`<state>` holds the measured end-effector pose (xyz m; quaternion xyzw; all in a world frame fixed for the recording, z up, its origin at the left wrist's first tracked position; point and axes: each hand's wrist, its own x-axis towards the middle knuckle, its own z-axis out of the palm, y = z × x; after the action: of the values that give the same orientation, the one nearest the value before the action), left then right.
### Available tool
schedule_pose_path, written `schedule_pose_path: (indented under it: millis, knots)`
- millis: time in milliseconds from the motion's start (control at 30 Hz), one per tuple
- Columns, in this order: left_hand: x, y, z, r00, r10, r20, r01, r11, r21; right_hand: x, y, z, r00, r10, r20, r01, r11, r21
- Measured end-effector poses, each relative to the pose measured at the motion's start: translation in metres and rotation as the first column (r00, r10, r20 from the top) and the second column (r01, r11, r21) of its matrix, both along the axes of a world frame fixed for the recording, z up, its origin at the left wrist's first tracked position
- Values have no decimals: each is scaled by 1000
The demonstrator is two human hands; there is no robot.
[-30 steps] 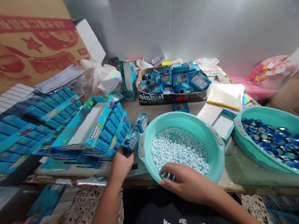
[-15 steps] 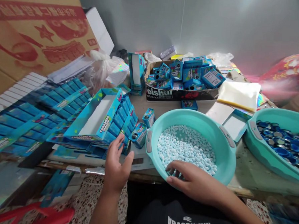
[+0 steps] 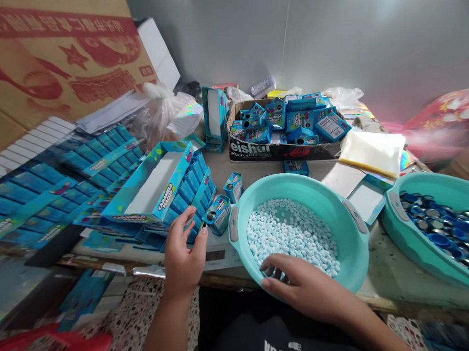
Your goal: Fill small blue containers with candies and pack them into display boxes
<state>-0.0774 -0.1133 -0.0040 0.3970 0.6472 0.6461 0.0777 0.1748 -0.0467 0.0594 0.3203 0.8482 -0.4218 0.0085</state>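
Note:
My left hand (image 3: 185,251) is upright at the right end of a blue candy display box (image 3: 200,192) filled with small boxes. Its fingers and thumb are apart, the fingertips against or just in front of the small boxes; contact is unclear. Beside the thumb stands a small blue candy box (image 3: 218,214) with a round dark hole, and behind it another small box (image 3: 233,187). My right hand (image 3: 292,280) lies over the near rim of a turquoise bowl (image 3: 348,249), fingers loosely curved and apart above pale blue candies (image 3: 290,233). Nothing shows in its grip.
A carton (image 3: 283,153) of small blue boxes stands at the back. On the right, a second turquoise bowl (image 3: 412,242) holds blue and silvery round pieces (image 3: 444,223). Clear plastic sleeves (image 3: 371,151) lie between. More packed display boxes (image 3: 24,201) and a large cardboard box (image 3: 60,56) fill the left.
My left thumb has moved up slightly, closer to the fingers and small boxes. My right hand stays at the bowl's rim. The camera view has shifted a little.

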Motion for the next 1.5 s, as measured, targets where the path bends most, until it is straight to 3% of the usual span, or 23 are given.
schedule_pose_path:
  millis: [300, 633, 733, 833, 933, 1000, 1100, 1133, 1167, 1233, 1300, 1333, 1400, 1500]
  knots:
    - [3, 2, -3, 997, 22, -73, -24, 1000, -14, -3, 0, -7, 989, -141, 51, 139, 989, 49]
    - [4, 3, -1, 985, 36, -169, -26, 998, 61, -7, -1, -10, 983, -71, 171, 28, 970, 242]
    - [6, 0, 5, 937, 101, -333, -59, 989, 135, -4, 0, -13, 993, -50, 105, 27, 977, 213]
    - [21, 0, 21, 815, 122, -567, -24, 984, 177, -1, 2, -20, 998, -65, 8, 63, 985, 160]
    - [49, 6, 36, 784, -31, -621, 108, 990, 87, 0, 5, -27, 993, -93, -77, 102, 987, 125]
    - [70, 14, 38, 737, -262, -623, 247, 963, -112, -1, 7, -30, 988, -113, -102, 125, 985, 118]
    - [97, 24, 32, 546, -630, -552, 349, 770, -534, -3, 7, -32, 989, -135, -57, 140, 985, 99]
    - [103, 26, 29, 515, -677, -525, 332, 722, -607, -4, 6, -31, 989, -143, -31, 145, 984, 99]
    - [106, 27, 26, 516, -678, -523, 314, 718, -621, -4, 6, -31, 988, -153, -10, 153, 983, 103]
    - [104, 28, 22, 591, -550, -591, 288, 827, -482, -5, 4, -30, 984, -179, -8, 179, 976, 123]
    - [90, 29, 19, 676, -304, -672, 202, 953, -228, -5, 2, -33, 977, -212, -36, 215, 966, 140]
    - [78, 30, 17, 698, -179, -693, 117, 984, -136, -5, 2, -37, 974, -221, -45, 225, 964, 142]
    - [49, 34, 12, 700, 11, -714, -98, 992, -80, -5, 4, -47, 977, -212, -37, 215, 967, 135]
    - [5, 42, 4, 725, 4, -689, -251, 933, -258, -6, 15, -67, 992, -121, -36, 124, 985, 116]
